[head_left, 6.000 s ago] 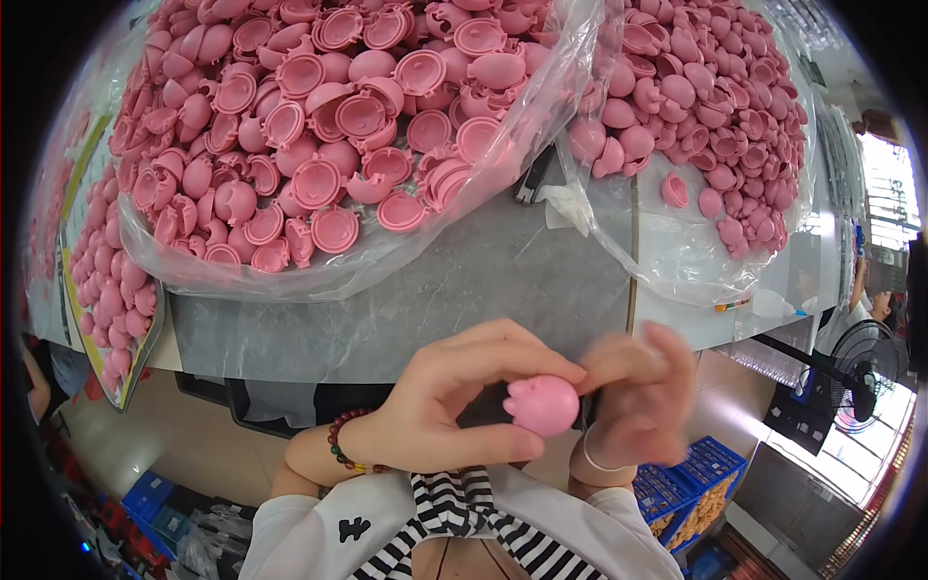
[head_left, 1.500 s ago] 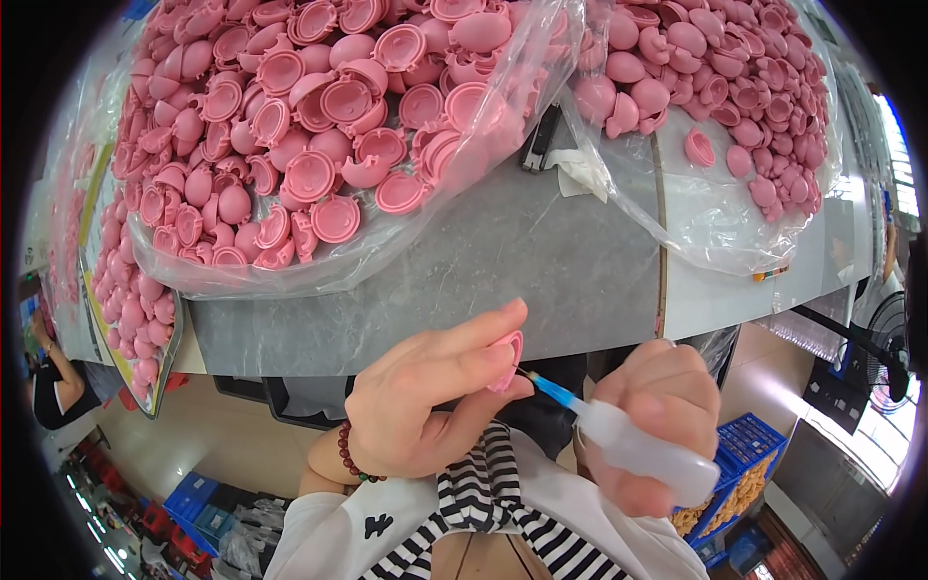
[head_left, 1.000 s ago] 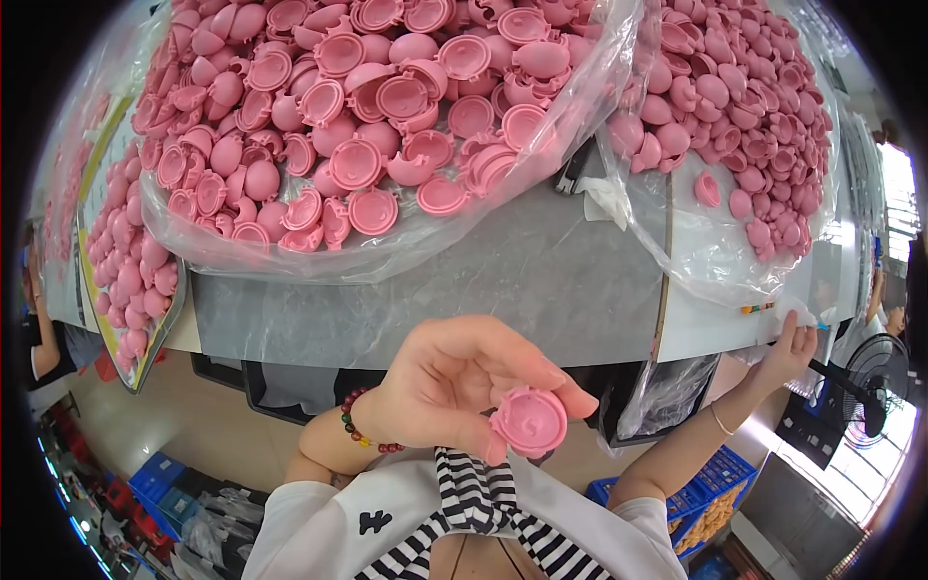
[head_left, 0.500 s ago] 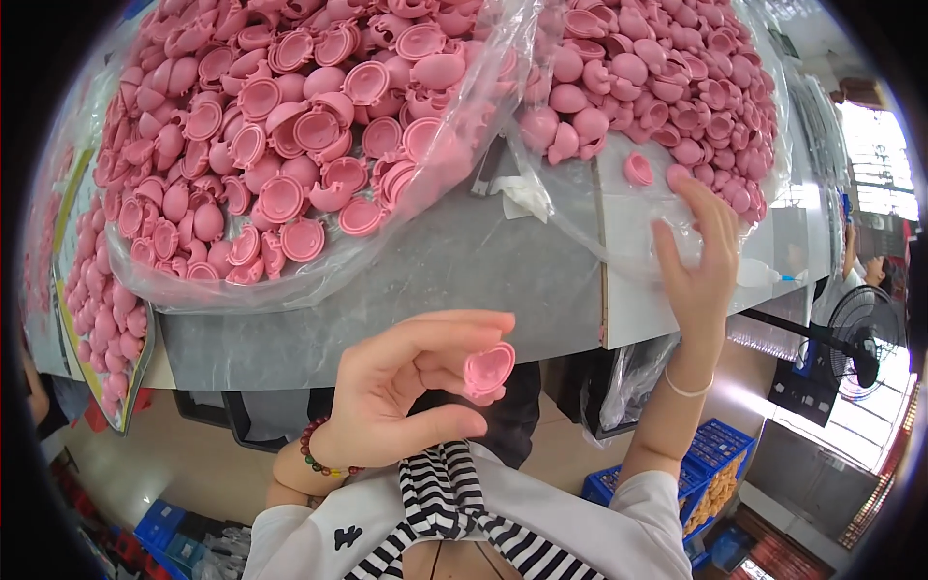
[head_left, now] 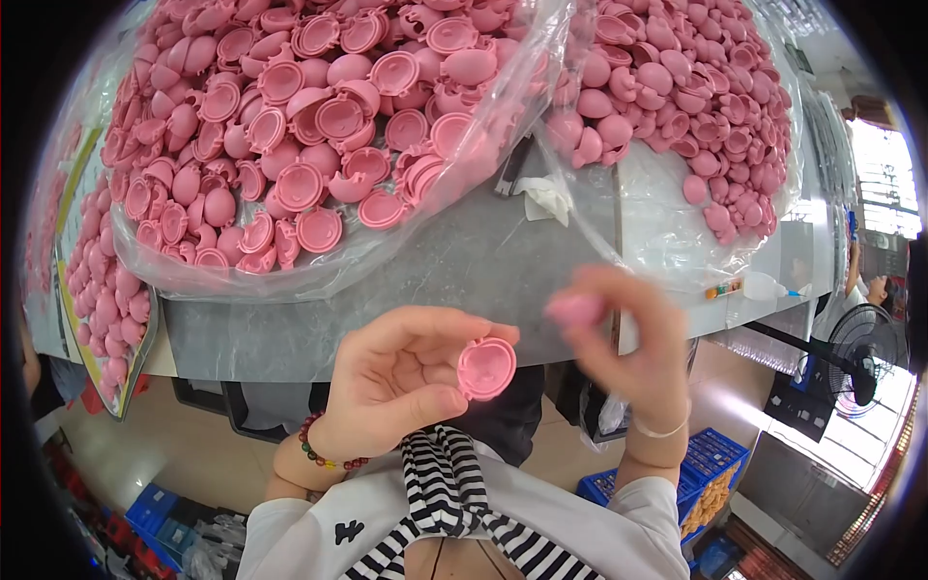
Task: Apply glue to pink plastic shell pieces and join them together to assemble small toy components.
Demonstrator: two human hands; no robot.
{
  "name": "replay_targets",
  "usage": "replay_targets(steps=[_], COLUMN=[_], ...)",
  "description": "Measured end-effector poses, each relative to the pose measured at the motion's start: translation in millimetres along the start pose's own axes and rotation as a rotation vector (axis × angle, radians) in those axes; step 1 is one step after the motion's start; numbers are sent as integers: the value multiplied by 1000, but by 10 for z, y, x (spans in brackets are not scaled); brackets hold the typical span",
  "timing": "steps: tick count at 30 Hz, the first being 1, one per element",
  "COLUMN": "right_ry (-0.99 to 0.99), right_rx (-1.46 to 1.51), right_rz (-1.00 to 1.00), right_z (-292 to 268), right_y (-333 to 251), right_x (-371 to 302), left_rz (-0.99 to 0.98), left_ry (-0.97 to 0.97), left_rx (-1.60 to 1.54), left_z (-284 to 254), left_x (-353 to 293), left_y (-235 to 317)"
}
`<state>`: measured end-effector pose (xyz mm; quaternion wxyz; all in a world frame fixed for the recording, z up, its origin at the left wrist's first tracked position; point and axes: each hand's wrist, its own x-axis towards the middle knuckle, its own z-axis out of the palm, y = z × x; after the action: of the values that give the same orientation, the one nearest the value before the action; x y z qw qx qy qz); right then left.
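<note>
My left hand [head_left: 382,377] is closed, pinching a pink round half shell [head_left: 488,369] at its edge between thumb and fingers, hollow side facing up. To the right of it, my right hand [head_left: 638,333] is smeared by motion. Its fingertips grip a small pink rounded piece [head_left: 577,308], too blurred to make out its exact form. The two pieces are apart, both near the front edge of the grey table [head_left: 425,275]. A large heap of pink half shells [head_left: 298,186] lies beyond my left hand, and a heap of smaller pink pieces [head_left: 667,72] lies at the far right.
Clear plastic sheeting [head_left: 319,278] borders the left heap. A crumpled white tissue [head_left: 547,201] lies between the heaps. More pink pieces fill a bag [head_left: 106,290] at the far left. Right of the table stand a black fan [head_left: 860,358] and blue crates [head_left: 710,464].
My right hand has come back from the right heap toward my left hand, bringing a pink piece. My left hand has turned its half shell so the hollow faces up more fully.
</note>
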<state>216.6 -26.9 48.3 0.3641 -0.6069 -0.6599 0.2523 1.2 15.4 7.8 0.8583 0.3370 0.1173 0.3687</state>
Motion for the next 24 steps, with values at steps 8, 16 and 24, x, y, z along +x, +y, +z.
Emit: replay_targets(steps=[8, 16, 24], right_ry=[48, 61, 112], right_rx=[-335, -244, 37], right_rz=[-40, -240, -363], right_z=[178, 188, 320], right_y=[34, 20, -155], right_x=[-61, -60, -78], left_rz=[-177, -77, 17], left_ry=[143, 170, 42], left_rx=[-83, 30, 309], left_z=[74, 119, 100], left_x=[0, -13, -19], left_y=[75, 29, 0])
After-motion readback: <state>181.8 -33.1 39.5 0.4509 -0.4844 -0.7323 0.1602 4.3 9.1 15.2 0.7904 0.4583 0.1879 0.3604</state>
